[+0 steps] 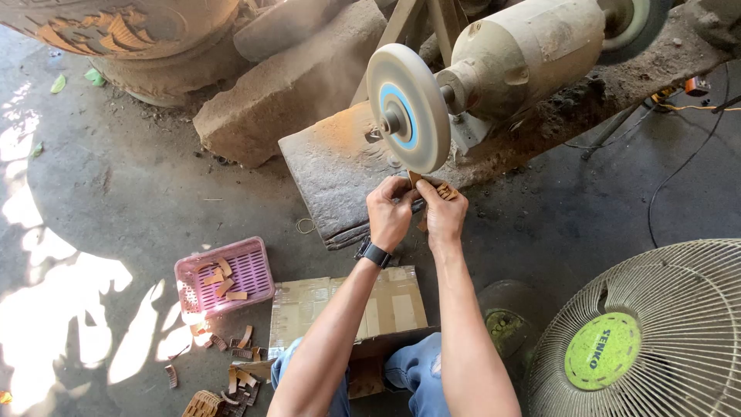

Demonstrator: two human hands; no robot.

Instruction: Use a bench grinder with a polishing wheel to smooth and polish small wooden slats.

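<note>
Both hands, left hand (390, 210) and right hand (443, 210), fingers closed on small wooden piece (442, 190), pressed at 6 o'clock of buffing wheel (407, 108).

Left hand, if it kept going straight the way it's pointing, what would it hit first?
Probably the buffing wheel: the left hand points up toward its lower rim, holding a small wooden piece with the right hand. Depth is unclear.

Rough workshop: motor-driven buffing wheel (407, 108), dusty concrete floor (116, 201), scattered wooden pieces (235, 378).
</note>
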